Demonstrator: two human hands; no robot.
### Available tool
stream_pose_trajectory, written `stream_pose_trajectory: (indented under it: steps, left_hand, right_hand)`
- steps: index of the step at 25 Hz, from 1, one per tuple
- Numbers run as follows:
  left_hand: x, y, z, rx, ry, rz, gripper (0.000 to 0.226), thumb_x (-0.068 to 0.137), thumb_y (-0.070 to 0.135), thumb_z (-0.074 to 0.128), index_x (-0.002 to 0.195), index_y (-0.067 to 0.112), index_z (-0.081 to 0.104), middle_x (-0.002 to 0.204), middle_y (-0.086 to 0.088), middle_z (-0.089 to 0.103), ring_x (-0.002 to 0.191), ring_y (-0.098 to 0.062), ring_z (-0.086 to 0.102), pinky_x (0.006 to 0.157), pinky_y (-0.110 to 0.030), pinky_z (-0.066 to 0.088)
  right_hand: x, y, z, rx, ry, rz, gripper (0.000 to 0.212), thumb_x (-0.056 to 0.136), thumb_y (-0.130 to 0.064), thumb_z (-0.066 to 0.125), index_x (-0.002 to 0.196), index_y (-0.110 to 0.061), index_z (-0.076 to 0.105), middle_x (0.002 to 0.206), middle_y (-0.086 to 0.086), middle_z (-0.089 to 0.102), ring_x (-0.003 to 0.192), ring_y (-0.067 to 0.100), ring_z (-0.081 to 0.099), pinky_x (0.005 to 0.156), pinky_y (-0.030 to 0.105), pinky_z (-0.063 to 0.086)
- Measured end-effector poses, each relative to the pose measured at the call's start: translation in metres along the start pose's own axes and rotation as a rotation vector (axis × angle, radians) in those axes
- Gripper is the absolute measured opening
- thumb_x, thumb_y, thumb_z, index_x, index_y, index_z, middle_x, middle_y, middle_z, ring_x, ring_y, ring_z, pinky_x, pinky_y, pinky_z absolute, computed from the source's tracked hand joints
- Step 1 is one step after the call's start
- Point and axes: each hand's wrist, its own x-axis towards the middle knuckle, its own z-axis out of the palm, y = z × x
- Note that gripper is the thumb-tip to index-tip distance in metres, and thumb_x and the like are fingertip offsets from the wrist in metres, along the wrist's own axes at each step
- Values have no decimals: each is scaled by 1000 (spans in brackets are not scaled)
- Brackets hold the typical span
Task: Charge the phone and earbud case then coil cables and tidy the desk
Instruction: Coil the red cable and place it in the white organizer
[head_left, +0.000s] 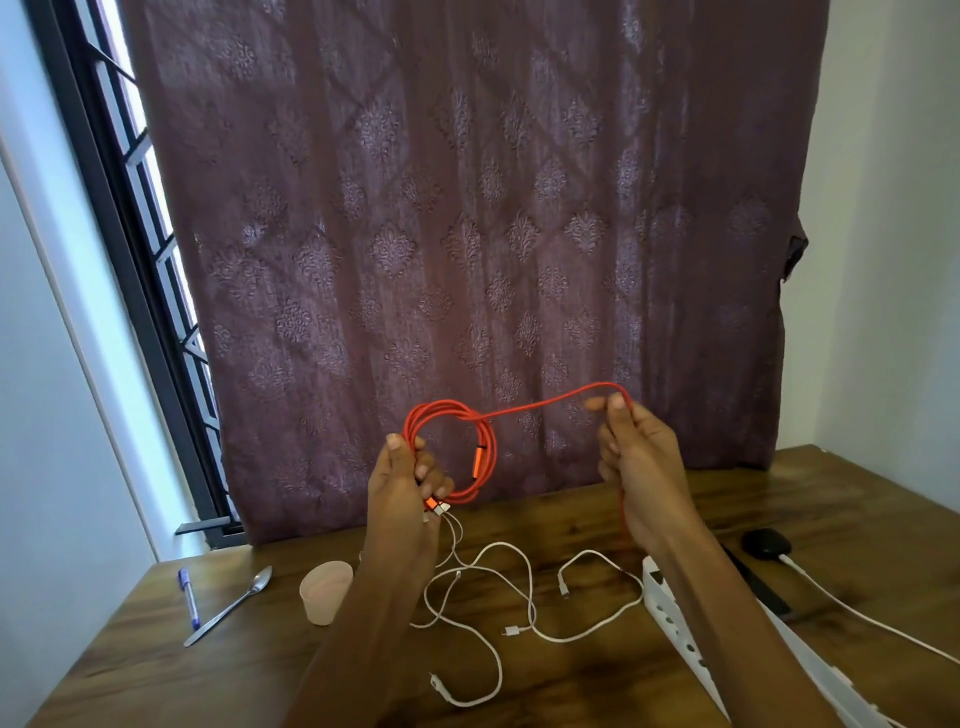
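A red cable (485, 441) is held up above the wooden desk (260, 675), partly wound into a round coil. My left hand (408, 473) grips the coil at its left side, with the cable's plugs poking out below my fingers. My right hand (631, 457) pinches the loose strand, which arcs over my fingertips and hangs down behind the palm. White cables (530, 597) lie tangled on the desk under my hands. A black earbud case (766, 543) sits at the right with a white lead (857, 613) running from it. A dark phone (758, 584) lies mostly hidden by my right forearm.
A white power strip (675, 613) runs along the desk's right side under my right forearm. A pink cup (324, 592), a metal spoon (234, 605) and a blue pen (189, 597) lie at the left. A maroon curtain (467, 234) hangs behind the desk.
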Motion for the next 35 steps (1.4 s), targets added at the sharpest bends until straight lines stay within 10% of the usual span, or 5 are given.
stream_pose_trajectory:
  steps: [7,14,24,29,35]
  left_hand:
    - [-8,2,1,-74,0,-49,34,100,27,30,75,11,48,40,8,39,32,-2,31,34,-14,30]
    - [-21,-13,5,-76,17,-157,34,99,30,33,76,12,50,44,6,46,36,-4,42,39,-15,40]
    - [-7,15,8,749,-260,-54,34,96,34,39,120,15,54,106,2,65,99,-11,61,92,-29,47]
    - [-9,26,20,1160,-624,143,17,92,23,51,106,24,62,75,14,64,61,5,59,61,-12,47]
    - [-19,16,20,938,-490,223,24,94,12,48,94,28,66,61,12,56,49,3,45,51,-13,39]
  right_hand:
    - [-19,19,5,-365,-254,174,38,78,10,62,112,-8,60,87,0,60,71,10,56,60,17,47]
    - [-29,18,31,-145,-392,141,24,86,-10,60,110,-12,63,93,2,75,73,4,66,45,16,45]
    - [-20,-2,15,-331,-431,114,23,90,0,52,109,-3,64,87,11,70,63,-4,64,49,7,42]
    - [-16,-12,16,-364,-467,55,11,86,-1,59,95,5,59,78,20,67,72,24,59,68,30,46]
    - [-12,-21,7,-395,-442,-163,15,82,1,63,89,-9,72,82,4,72,75,8,67,71,16,52]
